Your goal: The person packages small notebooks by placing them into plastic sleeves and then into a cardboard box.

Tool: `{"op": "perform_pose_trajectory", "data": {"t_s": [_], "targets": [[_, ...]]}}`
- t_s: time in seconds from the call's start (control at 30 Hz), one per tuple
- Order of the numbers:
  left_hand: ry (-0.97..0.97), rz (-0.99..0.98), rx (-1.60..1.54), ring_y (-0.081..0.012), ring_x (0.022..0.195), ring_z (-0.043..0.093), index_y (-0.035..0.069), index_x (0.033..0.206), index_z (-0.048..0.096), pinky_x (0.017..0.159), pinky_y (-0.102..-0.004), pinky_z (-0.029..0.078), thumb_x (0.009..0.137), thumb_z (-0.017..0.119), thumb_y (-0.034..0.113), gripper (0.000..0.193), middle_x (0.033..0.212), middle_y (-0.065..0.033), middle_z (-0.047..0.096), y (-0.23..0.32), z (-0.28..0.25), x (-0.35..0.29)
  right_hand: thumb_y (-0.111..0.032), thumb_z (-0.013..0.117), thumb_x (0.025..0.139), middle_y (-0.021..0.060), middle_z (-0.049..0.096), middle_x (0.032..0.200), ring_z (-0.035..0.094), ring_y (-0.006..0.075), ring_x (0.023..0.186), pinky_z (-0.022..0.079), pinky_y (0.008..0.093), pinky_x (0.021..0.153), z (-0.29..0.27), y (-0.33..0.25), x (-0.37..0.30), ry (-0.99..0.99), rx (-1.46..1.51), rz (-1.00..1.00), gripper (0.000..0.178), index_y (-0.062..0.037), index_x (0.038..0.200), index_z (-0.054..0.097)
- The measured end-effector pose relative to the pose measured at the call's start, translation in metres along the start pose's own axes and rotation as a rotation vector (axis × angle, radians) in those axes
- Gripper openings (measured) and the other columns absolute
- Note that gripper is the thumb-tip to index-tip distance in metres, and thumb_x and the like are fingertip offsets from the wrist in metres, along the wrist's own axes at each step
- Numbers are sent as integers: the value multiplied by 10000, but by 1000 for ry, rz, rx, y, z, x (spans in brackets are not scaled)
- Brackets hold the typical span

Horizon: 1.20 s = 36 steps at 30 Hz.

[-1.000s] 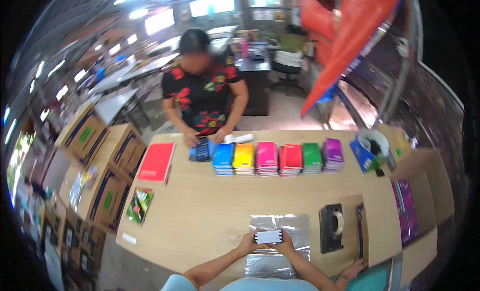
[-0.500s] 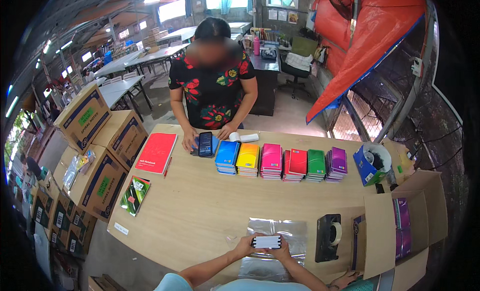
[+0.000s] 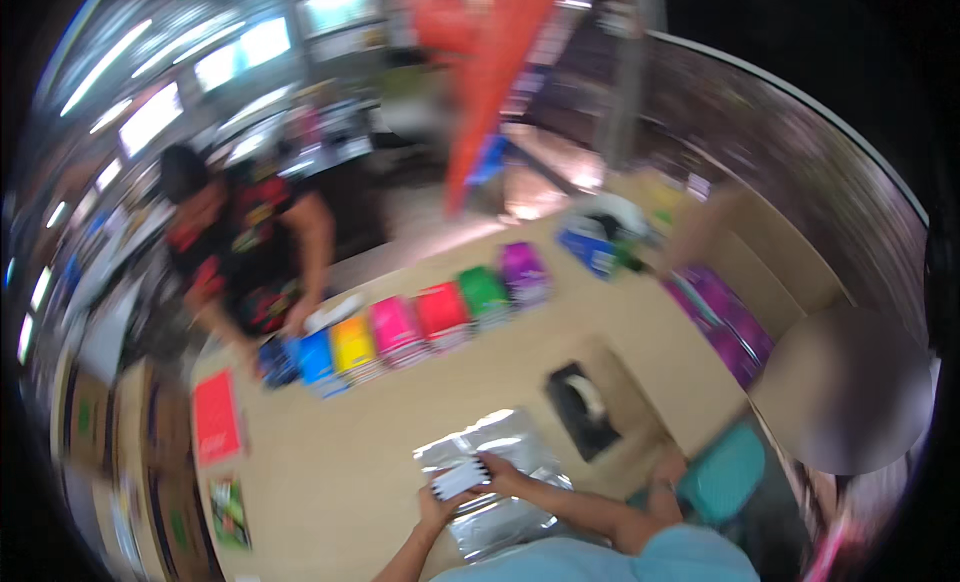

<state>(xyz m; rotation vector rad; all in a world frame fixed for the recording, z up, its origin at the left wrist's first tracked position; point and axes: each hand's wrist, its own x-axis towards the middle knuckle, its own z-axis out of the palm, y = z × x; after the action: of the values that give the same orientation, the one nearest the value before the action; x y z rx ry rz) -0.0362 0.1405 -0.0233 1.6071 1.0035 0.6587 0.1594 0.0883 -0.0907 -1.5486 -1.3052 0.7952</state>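
Observation:
Between my left hand (image 3: 437,504) and my right hand (image 3: 502,472) is a small stack of spiral notebooks (image 3: 460,480), its white page edges and dark spiral ends facing up. Fingers of both hands are closed around its sides. Beneath my hands, clear plastic sheets or bags (image 3: 545,460) lie flat on the table. A black tape dispenser (image 3: 583,412) stands to the right of them. The picture is smeared by motion, so fine detail of the stack is lost.
Stacks of notebooks in blue, yellow, pink, red (image 3: 440,312), green and purple line the table's (image 3: 330,462) far side. Across it stands a co-worker (image 3: 250,242). An open carton (image 3: 700,392) with purple notebooks is at right, near another person (image 3: 850,392). Boxes (image 3: 160,432) are stacked left.
My view has swung to the right, so the table and co-worker sit further left. The held stack is now tilted in the picture. Another person shows at the right.

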Motion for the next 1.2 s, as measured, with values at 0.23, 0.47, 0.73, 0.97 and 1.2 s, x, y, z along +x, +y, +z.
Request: {"op": "perform_pose_trajectory", "data": {"t_s": [0.23,0.47,0.73,0.97,1.2], "targets": [[10,194,-159,-208,1029,614,-37,1286,493,890,-369,512,735,838,332,748,1219,-127,604,-39,6,17,-299,848,621,208,438,1366,383,372,1326,325,435,1117,-20,-27,8,56,-6,-291,1017,-33,1449,320],[-87,80,-204,-221,1056,606,-28,1303,480,909,-381,506,774,799,343,720,1237,-128,595,-6,17,26,-192,871,612,141,574,1117,663,215,866,517,369,777,-82,-77,-57,332,60,-362,889,-29,1360,418],[-248,-164,-343,-236,1086,598,-17,1322,466,930,-394,500,819,754,356,690,1258,-128,585,9,22,23,-215,870,640,94,667,857,671,197,759,518,365,700,-82,-67,-120,304,140,41,678,-38,1214,555],[-417,-388,-543,-249,1113,590,-7,1339,453,948,-406,494,858,715,368,664,1276,-128,576,7,24,22,-243,861,632,123,674,896,658,251,846,505,397,734,-94,-55,-122,183,21,231,634,-45,1174,598],[-511,-566,-749,-263,1140,583,3,1356,441,967,-417,489,897,675,379,638,1294,-128,566,-6,18,16,-194,809,683,143,677,961,651,287,909,504,412,789,-130,-114,-111,-12,-156,51,547,-39,1164,603]]}}
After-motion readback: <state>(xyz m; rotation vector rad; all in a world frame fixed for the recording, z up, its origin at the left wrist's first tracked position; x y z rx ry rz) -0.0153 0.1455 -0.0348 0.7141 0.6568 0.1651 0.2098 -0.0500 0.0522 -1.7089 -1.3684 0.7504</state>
